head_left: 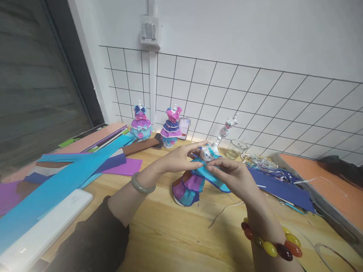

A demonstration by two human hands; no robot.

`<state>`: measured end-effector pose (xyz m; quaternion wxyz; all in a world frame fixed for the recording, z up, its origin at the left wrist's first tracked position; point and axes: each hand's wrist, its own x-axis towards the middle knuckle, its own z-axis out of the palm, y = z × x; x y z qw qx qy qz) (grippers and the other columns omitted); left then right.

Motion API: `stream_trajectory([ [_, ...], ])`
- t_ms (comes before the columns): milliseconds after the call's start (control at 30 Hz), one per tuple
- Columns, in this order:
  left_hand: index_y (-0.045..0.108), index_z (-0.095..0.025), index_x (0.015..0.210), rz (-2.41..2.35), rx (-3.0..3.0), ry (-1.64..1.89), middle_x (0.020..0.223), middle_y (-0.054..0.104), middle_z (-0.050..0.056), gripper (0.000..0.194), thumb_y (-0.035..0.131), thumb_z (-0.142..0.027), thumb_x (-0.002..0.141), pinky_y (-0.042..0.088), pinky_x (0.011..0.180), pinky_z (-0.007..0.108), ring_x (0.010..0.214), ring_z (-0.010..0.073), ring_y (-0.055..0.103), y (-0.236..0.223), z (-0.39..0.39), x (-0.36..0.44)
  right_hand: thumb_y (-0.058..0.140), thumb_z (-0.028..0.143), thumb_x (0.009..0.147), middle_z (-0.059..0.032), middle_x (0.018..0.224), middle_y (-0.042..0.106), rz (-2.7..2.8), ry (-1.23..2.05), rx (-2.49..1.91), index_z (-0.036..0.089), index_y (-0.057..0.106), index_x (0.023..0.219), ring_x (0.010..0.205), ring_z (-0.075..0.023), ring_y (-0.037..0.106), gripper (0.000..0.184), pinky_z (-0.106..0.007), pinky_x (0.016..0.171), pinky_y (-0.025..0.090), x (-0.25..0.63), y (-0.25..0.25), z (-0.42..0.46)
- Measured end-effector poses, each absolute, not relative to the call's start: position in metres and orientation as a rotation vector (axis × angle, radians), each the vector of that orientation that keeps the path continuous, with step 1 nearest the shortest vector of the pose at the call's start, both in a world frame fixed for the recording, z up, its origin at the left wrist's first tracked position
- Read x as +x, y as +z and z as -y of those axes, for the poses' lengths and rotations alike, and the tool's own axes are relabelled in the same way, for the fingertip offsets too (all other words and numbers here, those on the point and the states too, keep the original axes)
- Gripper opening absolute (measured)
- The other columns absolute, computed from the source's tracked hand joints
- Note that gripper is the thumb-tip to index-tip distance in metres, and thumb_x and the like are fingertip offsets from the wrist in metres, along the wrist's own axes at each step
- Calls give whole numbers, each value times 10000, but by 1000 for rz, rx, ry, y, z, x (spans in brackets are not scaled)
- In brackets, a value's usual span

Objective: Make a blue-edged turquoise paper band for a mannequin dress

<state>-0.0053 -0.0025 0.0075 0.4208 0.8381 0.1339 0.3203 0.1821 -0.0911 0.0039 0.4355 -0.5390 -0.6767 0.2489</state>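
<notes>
A small white dress-form mannequin [209, 152] with a flowered bodice and turquoise trim stands tilted on the table in front of me. Round its lower part hangs a tiered skirt [187, 189] in purple, turquoise and brown with dark blue edging. My left hand [185, 158] curls round the mannequin's side, its thumb pressing the turquoise top layer [211, 176] at the waist. From the other side my right hand [231, 174] pinches the same layer at the waist, close to the left thumb. The fingertips partly hide what lies between them.
Two dressed mannequins [141, 122] [171, 128] and a bare-skirted one [227, 126] stand at the back, near a phone [184, 126] and a glass [236, 148]. Coloured strips [85, 166] and a white power bank [51, 226] lie left. Tangled ribbons [261, 161] and blue sheet [283, 189] lie right.
</notes>
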Motion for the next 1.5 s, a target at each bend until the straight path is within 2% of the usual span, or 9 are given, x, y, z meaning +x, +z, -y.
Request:
stream_trajectory([
  [200, 368, -241, 1389, -323, 2095, 807, 1168, 605, 74, 672, 616, -198, 767, 446, 930, 388, 1090, 201, 544, 6, 2, -5, 675, 459, 722, -16, 681, 673, 1575, 603, -1449, 195, 688, 754, 582, -136, 580, 266, -253, 534, 453, 174, 7, 95],
  [333, 362, -234, 1392, -298, 2086, 800, 1174, 595, 83, 673, 611, -192, 768, 454, 919, 384, 1107, 207, 535, 6, 2, -4, 675, 461, 721, -5, 624, 646, 1558, 629, -1452, 189, 662, 722, 529, -122, 554, 273, -241, 495, 433, 173, 8, 95],
  [900, 332, -258, 1405, -274, 2072, 742, 1298, 525, 83, 683, 580, -177, 773, 451, 920, 377, 1132, 206, 527, 6, 2, -5, 708, 486, 675, 4, 600, 594, 1469, 675, -1472, 163, 644, 692, 519, -90, 459, 329, -222, 482, 353, 171, 5, 92],
  [1100, 341, -250, 1402, -292, 2068, 772, 1244, 559, 79, 695, 607, -186, 763, 449, 919, 384, 1090, 196, 540, 5, 0, -5, 721, 485, 664, -1, 633, 604, 1473, 735, -1448, 166, 654, 698, 550, -91, 465, 327, -224, 501, 359, 172, 6, 92],
  [1367, 340, -220, 1402, -309, 2061, 782, 1209, 572, 92, 693, 604, -172, 763, 456, 906, 368, 1087, 192, 540, 5, 1, -4, 693, 454, 716, -17, 722, 645, 1550, 806, -1379, 186, 692, 791, 641, -117, 516, 278, -246, 582, 402, 180, 3, 93],
  [1500, 364, -227, 1390, -314, 2068, 808, 1173, 597, 80, 682, 606, -161, 755, 452, 916, 374, 1094, 194, 537, 6, 3, -3, 701, 453, 705, -17, 693, 643, 1506, 777, -1405, 176, 688, 759, 608, -110, 509, 282, -244, 563, 392, 176, 4, 92],
])
